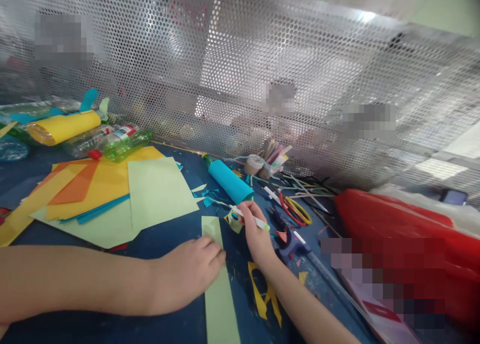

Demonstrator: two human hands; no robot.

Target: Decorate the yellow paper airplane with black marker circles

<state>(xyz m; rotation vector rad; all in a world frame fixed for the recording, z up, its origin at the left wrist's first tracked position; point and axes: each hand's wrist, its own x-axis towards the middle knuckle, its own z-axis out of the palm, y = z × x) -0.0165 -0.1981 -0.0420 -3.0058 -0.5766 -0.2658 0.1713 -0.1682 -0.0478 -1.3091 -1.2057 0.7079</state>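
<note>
My left hand (191,269) lies over a long pale green paper strip (221,304), palm down with its fingers resting on it. My right hand (257,234) grips a white marker (258,220) with a light green end, held above the table just past the strip. Beyond it lies a plastic bottle wrapped in blue paper (229,179), tipped on its side. Small blue and green paper scraps (210,196) are scattered near the bottle. Yellow paper cut-offs (258,294) lie beside my right forearm.
Stacked coloured sheets (161,194) cover the left, with bottles (127,146) and a yellow-wrapped bottle (67,126) behind. At right are a dark blue glue gun (292,244), red and yellow loops (296,211), a tape roll (254,164) and a red bag (393,219). A perforated metal screen (232,69) rises behind.
</note>
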